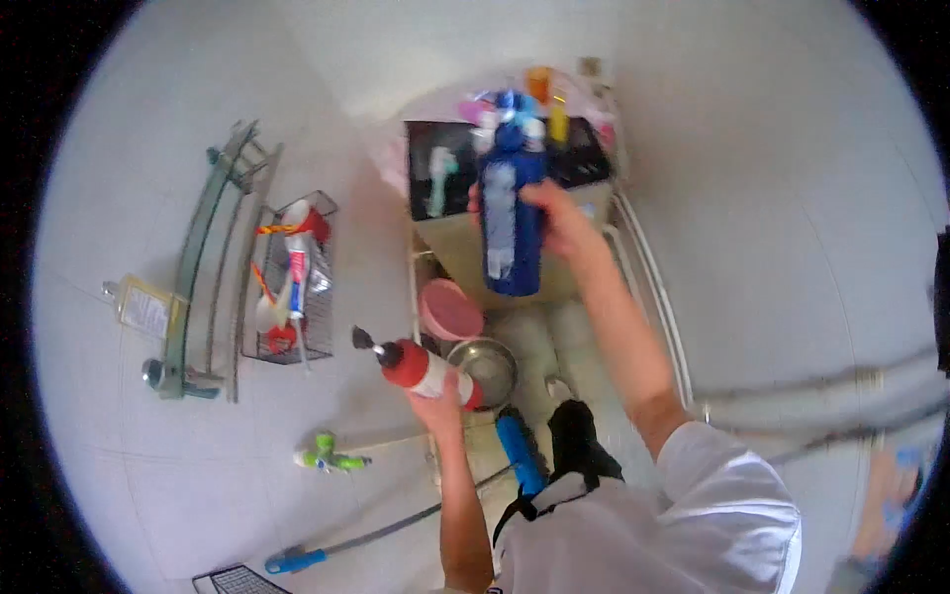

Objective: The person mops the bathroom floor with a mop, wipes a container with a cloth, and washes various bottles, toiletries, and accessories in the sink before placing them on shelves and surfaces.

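My right hand [556,220] is wrapped round a large dark blue bottle [512,223], held upright in front of the black-topped cabinet or machine [440,213]. Lower and to the left, my left hand [435,401] grips a red and white pump bottle [426,371]; this one is tilted, its black pump head pointing up and left. Behind the red bottle lies a metal basin [492,371], with a pink basin [450,309] just above it in the view.
A wire basket [322,342] with toothpaste and cups hangs on the left wall near a towel rack [198,257]. White pipes [653,287] run at the right. A blue brush head [520,450] lies near my feet. Bottles [559,119] stand on the black top.
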`<state>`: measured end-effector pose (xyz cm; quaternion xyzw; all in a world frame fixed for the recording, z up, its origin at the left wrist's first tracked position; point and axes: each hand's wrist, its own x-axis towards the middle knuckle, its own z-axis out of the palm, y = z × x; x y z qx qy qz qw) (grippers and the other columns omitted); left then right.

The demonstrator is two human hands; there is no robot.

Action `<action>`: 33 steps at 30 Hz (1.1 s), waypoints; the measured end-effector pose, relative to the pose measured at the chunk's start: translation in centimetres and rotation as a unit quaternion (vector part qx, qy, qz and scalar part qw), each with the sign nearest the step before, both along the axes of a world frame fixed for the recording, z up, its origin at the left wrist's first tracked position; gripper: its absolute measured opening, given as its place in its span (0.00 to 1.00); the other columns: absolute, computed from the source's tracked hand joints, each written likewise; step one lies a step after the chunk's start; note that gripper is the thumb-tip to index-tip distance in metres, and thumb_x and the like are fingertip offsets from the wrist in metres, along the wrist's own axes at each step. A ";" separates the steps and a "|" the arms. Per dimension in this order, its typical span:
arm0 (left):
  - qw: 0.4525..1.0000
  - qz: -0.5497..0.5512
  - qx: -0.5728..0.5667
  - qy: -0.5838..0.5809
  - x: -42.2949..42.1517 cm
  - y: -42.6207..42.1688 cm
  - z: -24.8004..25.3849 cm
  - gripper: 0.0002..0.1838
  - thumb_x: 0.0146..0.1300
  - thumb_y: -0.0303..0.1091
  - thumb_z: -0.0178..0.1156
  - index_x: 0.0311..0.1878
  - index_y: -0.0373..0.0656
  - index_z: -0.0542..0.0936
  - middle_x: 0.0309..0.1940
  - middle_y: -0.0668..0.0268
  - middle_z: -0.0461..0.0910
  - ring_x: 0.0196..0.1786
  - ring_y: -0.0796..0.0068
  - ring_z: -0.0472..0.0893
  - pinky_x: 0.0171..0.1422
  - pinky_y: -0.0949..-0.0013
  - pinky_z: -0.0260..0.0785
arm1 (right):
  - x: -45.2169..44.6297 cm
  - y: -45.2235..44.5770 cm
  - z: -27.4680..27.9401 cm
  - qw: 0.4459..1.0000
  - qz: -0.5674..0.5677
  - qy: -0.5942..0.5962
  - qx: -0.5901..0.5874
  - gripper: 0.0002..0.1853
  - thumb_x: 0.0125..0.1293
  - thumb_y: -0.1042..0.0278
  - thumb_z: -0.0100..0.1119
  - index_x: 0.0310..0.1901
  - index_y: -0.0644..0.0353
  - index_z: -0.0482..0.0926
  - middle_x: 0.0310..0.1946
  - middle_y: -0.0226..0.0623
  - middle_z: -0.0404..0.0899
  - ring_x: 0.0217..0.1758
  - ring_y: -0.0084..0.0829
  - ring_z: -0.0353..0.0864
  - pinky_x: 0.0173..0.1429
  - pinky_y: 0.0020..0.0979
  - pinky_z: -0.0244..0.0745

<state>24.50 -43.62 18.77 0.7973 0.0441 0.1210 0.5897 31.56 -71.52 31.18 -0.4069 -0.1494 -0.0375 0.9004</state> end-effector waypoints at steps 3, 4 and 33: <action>0.986 -0.110 -0.125 -0.024 -4.9 1.0 -2.0 0.31 0.53 0.26 0.64 0.60 0.37 0.63 0.52 0.59 0.72 0.51 0.64 0.74 0.57 0.63 0.65 | -15.0 4.1 -6.0 0.901 -0.257 0.177 -0.300 0.34 0.46 0.63 0.69 0.56 0.61 0.67 0.45 0.40 0.77 0.47 0.30 0.75 0.54 0.33 0.69; 0.982 -0.128 -0.141 -0.006 -6.9 0.7 -2.3 0.31 0.53 0.25 0.64 0.60 0.38 0.62 0.52 0.59 0.72 0.50 0.64 0.74 0.56 0.63 0.67 | -20.9 6.0 -7.6 0.845 -0.321 0.194 -0.380 0.34 0.46 0.64 0.70 0.57 0.61 0.67 0.43 0.39 0.77 0.45 0.28 0.75 0.53 0.31 0.69; 0.595 -0.662 -0.023 0.455 -70.9 5.4 -12.6 0.25 0.56 0.27 0.62 0.56 0.39 0.65 0.44 0.64 0.73 0.43 0.73 0.75 0.48 0.68 0.70 | -101.3 29.8 -33.5 0.553 -0.209 0.673 -0.445 0.33 0.45 0.59 0.58 0.55 0.61 0.69 0.52 0.49 0.71 0.57 0.49 0.69 0.57 0.49 0.64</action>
